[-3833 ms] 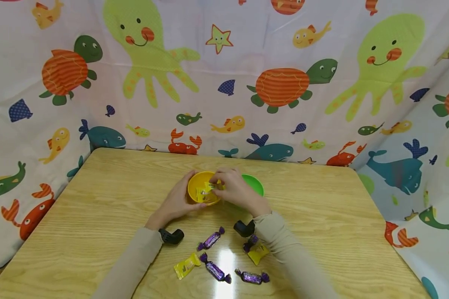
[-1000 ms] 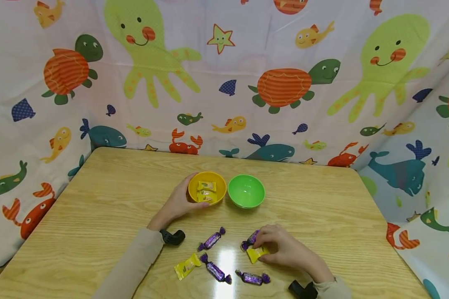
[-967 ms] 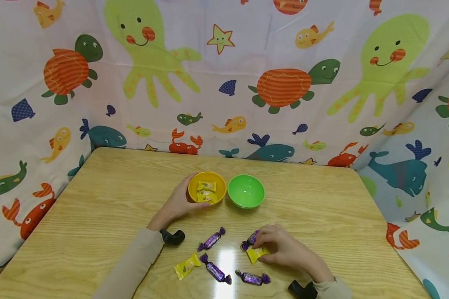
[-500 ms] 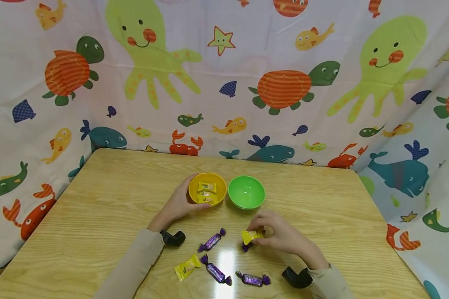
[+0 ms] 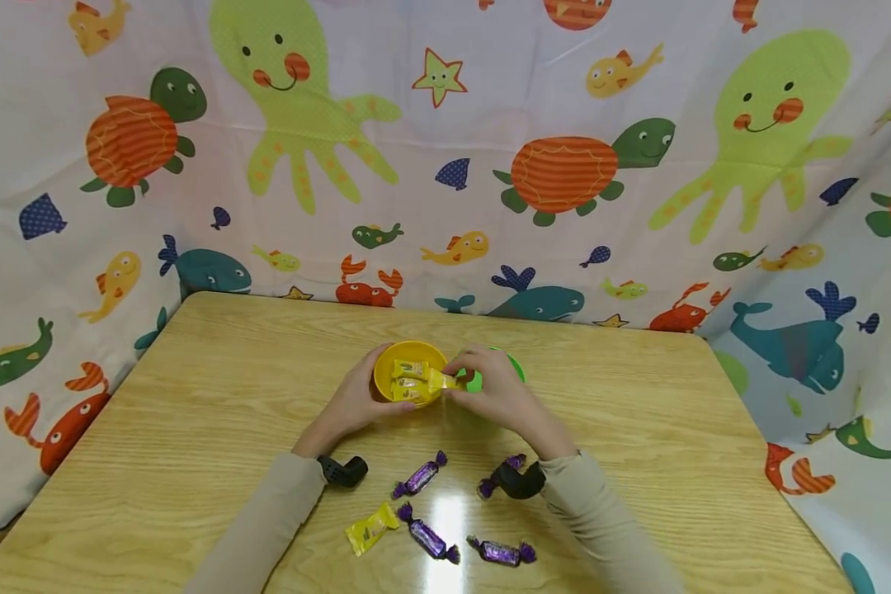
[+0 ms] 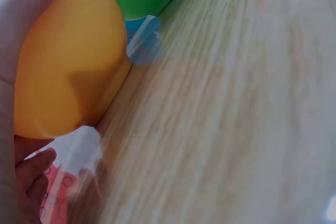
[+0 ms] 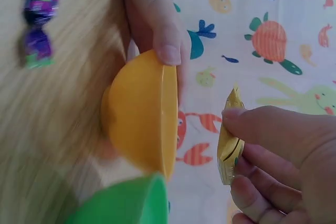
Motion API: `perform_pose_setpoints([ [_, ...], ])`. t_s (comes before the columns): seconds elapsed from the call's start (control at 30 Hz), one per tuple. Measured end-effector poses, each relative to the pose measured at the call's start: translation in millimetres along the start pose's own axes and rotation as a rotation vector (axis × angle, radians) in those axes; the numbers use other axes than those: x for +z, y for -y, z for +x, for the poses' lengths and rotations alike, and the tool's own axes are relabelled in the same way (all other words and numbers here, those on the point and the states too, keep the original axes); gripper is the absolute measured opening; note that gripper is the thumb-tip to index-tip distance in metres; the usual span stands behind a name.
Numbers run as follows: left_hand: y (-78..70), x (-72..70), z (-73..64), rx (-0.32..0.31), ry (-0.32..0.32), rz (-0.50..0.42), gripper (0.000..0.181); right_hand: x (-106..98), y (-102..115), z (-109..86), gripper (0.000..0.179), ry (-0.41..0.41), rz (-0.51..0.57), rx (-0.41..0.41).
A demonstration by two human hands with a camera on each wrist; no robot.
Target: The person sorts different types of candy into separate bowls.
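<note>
In the head view my left hand (image 5: 353, 398) holds the yellow bowl (image 5: 381, 388) from its left side, thumb along the near rim and fingers round the far side. Several yellow-wrapped candies (image 5: 410, 370) lie inside it. My right hand (image 5: 493, 388) pinches another yellow-wrapped candy (image 7: 229, 142) between thumb and fingers, over the bowl's right edge. In the right wrist view that candy is apart from the bowl's rim. The green bowl (image 5: 516, 364) stands just right of the yellow one, partly hidden by my right hand.
Purple twist-wrapped candies (image 5: 428, 539) lie on the near part of the wooden table (image 5: 215, 396), one partly behind the right wrist camera (image 5: 521, 480). A yellow candy (image 5: 371, 528) lies near the left forearm. A patterned curtain (image 5: 386, 181) hangs behind and beside the table.
My right hand has picked up the yellow candy lying beside a purple one and carried it up and left to the yellow bowl. My left hand has stayed on the bowl.
</note>
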State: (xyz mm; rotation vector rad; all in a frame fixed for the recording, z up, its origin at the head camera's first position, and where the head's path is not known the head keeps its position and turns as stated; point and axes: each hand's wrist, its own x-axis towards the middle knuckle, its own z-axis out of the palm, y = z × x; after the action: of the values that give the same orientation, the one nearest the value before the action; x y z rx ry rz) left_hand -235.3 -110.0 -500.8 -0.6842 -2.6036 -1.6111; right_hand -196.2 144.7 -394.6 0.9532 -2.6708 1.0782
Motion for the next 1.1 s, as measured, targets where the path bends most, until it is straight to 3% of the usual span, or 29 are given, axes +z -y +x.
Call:
perform_pose_setpoints([
  [0.3,1.3,1.9,2.3,0.005,-0.009,0.004,0.103,36.6,-6.6,42.4,0.02,0.092,-0.137,0.044],
  [0.73,0.0,-1.1,2.4,0.009,-0.002,0.016,0.103,58.5,-9.8,55.8,0.02,0.167,-0.241,0.088],
  [0.87,0.7,0.2,2.6,0.01,-0.004,0.012,0.104,56.9,-10.7,55.0,0.017,0.142,-0.209,0.07],
  [1.1,2.4,-1.3,0.2,0.008,-0.002,0.02,0.105,47.7,1.9,49.6,0.019,0.086,-0.014,0.019],
])
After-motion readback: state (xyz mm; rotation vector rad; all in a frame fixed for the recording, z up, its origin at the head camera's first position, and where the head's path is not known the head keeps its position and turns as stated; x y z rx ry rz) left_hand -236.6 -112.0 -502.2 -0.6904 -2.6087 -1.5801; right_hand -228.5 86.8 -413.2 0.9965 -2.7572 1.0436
